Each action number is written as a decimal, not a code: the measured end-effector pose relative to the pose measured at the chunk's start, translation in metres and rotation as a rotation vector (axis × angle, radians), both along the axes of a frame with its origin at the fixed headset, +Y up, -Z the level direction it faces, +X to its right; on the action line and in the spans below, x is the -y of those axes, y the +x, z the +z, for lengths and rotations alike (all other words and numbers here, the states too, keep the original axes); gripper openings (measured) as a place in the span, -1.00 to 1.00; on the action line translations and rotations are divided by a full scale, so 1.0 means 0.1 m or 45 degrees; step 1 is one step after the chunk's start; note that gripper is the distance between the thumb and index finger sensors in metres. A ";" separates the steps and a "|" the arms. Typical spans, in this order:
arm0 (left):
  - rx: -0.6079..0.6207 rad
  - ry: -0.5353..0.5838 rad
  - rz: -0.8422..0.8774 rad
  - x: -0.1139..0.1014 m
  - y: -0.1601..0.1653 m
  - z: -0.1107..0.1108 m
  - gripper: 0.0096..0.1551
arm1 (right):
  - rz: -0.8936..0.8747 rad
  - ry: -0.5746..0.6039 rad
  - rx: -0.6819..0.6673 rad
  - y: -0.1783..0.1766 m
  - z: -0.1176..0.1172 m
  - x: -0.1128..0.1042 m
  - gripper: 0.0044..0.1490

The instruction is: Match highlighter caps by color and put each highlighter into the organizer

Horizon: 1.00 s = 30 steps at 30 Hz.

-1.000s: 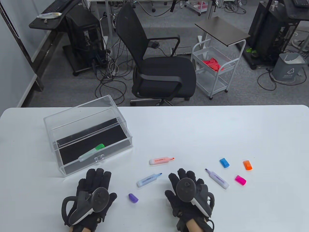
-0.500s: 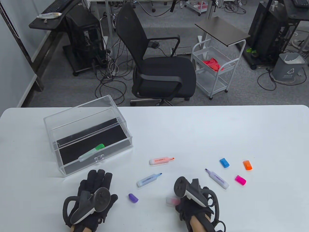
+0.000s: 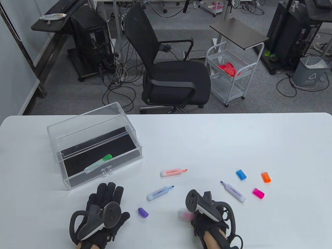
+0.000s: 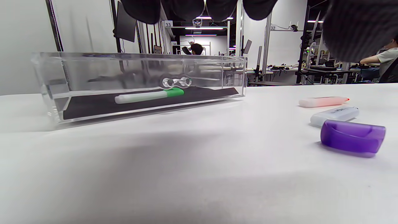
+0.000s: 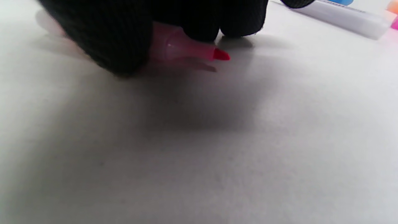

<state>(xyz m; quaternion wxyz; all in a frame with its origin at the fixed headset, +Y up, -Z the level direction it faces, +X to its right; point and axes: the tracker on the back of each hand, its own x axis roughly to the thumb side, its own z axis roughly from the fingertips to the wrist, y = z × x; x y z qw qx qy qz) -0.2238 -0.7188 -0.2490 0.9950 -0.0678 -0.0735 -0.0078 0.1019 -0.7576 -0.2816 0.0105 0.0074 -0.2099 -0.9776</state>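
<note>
On my far left sits the clear organizer point(image 3: 94, 147), and the left wrist view shows the green-capped highlighter point(image 4: 149, 95) lying on its black liner behind the front wall; my left hand point(image 3: 99, 216) lies flat on the table point(image 3: 233, 140) just in front of it, fingers straight and holding nothing; beside it lies the purple cap point(image 3: 143, 212), which the left wrist view shows large and close. Next comes the blue highlighter point(image 3: 160, 193), uncapped, with "HIGH" readable along its barrel; beyond it the orange highlighter point(image 3: 173, 172) bears the same word. My right hand point(image 3: 207, 218) is curled round the pink highlighter point(image 3: 184, 215); the table view gives only a blurred pink end, while the right wrist view shows its bare red-pink tip point(image 5: 221, 55) poking from under the fingers point(image 5: 102, 37), just above the table. To the right lies the purple highlighter point(image 3: 233, 192), also marked "HIGH"; then the blue cap point(image 3: 241, 174), pink cap point(image 3: 258, 193) and orange cap point(image 3: 266, 177), all apart.
</note>
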 end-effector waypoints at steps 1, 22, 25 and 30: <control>0.002 0.002 0.001 0.00 0.00 0.00 0.13 | 0.001 0.000 -0.005 0.00 0.00 0.00 -0.26; 0.284 0.178 0.012 -0.08 0.44 0.18 0.08 | -0.532 0.470 -0.393 -0.58 0.32 -0.41 -0.30; 0.319 0.216 -0.002 -0.08 0.52 0.22 0.07 | -0.575 0.527 -0.440 -0.67 0.40 -0.47 -0.31; 0.350 0.236 -0.013 -0.08 0.62 0.24 0.05 | -0.641 0.516 -0.466 -0.75 0.46 -0.47 -0.31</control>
